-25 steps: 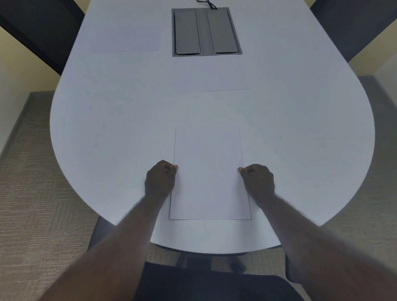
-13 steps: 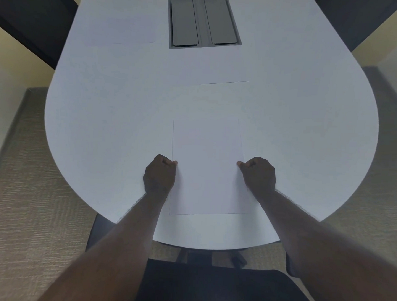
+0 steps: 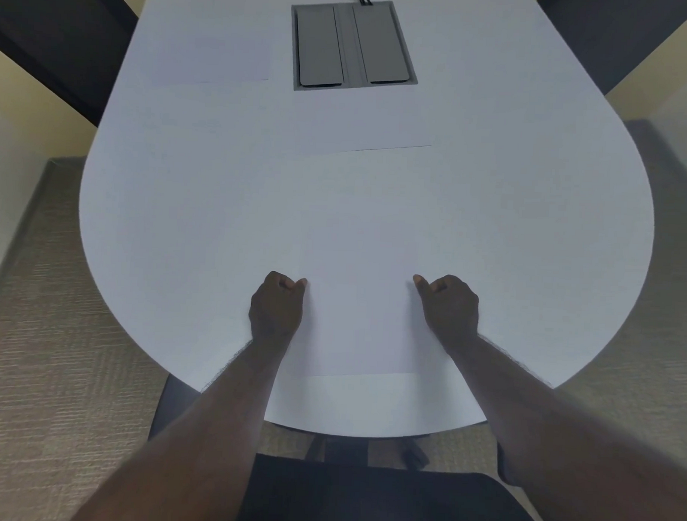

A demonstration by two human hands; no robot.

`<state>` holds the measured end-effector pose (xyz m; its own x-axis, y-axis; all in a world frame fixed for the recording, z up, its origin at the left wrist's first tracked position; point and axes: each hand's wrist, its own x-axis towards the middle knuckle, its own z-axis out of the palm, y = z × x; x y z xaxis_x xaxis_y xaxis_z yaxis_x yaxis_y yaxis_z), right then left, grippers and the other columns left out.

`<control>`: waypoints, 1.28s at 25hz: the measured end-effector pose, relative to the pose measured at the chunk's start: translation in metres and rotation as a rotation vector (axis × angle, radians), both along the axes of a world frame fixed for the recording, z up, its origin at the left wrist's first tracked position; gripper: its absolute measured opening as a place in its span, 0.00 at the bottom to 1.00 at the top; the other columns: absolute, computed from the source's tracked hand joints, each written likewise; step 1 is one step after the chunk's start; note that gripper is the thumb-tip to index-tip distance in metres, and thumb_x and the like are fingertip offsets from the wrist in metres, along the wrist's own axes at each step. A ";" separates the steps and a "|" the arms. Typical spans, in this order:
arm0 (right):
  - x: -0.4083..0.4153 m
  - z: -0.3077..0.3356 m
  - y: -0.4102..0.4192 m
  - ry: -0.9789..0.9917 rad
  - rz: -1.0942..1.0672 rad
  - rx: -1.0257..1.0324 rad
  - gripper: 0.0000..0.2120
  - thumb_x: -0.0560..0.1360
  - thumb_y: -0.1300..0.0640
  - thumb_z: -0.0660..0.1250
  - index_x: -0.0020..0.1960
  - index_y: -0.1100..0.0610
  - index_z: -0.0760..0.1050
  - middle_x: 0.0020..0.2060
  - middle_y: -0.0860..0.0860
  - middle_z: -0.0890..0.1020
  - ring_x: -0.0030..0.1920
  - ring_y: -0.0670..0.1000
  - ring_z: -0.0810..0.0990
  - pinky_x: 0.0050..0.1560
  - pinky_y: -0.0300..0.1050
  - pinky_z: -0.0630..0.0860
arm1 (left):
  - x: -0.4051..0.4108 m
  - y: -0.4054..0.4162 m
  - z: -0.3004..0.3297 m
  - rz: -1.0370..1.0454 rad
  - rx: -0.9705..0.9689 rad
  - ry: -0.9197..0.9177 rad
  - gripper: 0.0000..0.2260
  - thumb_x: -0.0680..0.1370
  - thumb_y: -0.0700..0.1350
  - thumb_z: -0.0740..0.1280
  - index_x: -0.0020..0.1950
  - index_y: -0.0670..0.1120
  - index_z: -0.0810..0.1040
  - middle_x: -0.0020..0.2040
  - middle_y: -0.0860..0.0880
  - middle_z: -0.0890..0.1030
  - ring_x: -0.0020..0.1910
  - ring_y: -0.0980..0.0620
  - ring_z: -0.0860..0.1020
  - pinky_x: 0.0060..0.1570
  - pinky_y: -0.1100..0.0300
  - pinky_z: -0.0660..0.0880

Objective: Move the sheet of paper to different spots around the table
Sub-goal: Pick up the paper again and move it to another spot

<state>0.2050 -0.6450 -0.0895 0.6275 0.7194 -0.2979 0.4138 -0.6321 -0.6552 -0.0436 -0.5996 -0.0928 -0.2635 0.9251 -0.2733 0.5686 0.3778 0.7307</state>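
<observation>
A white sheet of paper (image 3: 361, 307) lies flat on the white table (image 3: 180, 215), close to the near rounded edge. My left hand (image 3: 278, 308) sits at the sheet's left edge with fingers curled and thumb and forefinger pinched on it. My right hand (image 3: 449, 310) holds the right edge the same way. The sheet's outline is faint against the table; only its near edge shows clearly.
Two other white sheets lie on the table, one at the far left (image 3: 212, 61) and one in the middle (image 3: 369, 132). A grey cable box (image 3: 353, 46) is set into the far centre. A dark chair seat (image 3: 364, 502) is below me.
My head view shifted slightly. Both hands stay pinched on the sheet's side edges, and the sheet keeps its place near the table's front.
</observation>
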 end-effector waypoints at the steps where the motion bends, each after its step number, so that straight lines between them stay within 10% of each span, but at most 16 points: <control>1: 0.001 0.002 -0.002 0.004 -0.004 0.016 0.17 0.74 0.41 0.67 0.39 0.54 0.73 0.35 0.47 0.79 0.41 0.54 0.78 0.42 0.45 0.71 | -0.001 0.000 0.001 0.013 0.001 -0.038 0.11 0.76 0.53 0.67 0.45 0.45 0.74 0.38 0.52 0.78 0.41 0.47 0.77 0.45 0.54 0.74; 8: 0.012 0.036 -0.016 -0.119 0.096 0.263 0.15 0.75 0.40 0.67 0.48 0.53 0.77 0.38 0.49 0.81 0.43 0.52 0.80 0.51 0.52 0.76 | -0.001 -0.006 0.032 -0.049 0.164 -0.082 0.11 0.78 0.53 0.66 0.43 0.46 0.74 0.38 0.52 0.77 0.38 0.50 0.75 0.38 0.58 0.70; 16: 0.016 0.108 -0.031 -0.461 0.381 0.415 0.25 0.80 0.48 0.61 0.76 0.53 0.63 0.70 0.52 0.72 0.69 0.55 0.69 0.65 0.55 0.65 | 0.026 -0.024 0.106 -0.350 0.510 0.095 0.23 0.80 0.54 0.63 0.73 0.47 0.67 0.72 0.50 0.70 0.70 0.51 0.68 0.69 0.54 0.65; 32: 0.083 0.286 -0.099 -0.824 0.277 0.560 0.27 0.82 0.44 0.53 0.79 0.50 0.54 0.79 0.49 0.56 0.78 0.51 0.56 0.72 0.55 0.55 | 0.102 -0.050 0.283 -0.681 0.819 0.239 0.29 0.80 0.61 0.50 0.79 0.54 0.47 0.79 0.60 0.45 0.77 0.62 0.41 0.76 0.54 0.41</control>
<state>0.2883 -0.7441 0.1966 0.2764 0.7732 0.5708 0.9518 -0.1383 -0.2737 0.0580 -0.6496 0.1905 0.4087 0.7750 0.4821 0.6347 -0.6209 0.4601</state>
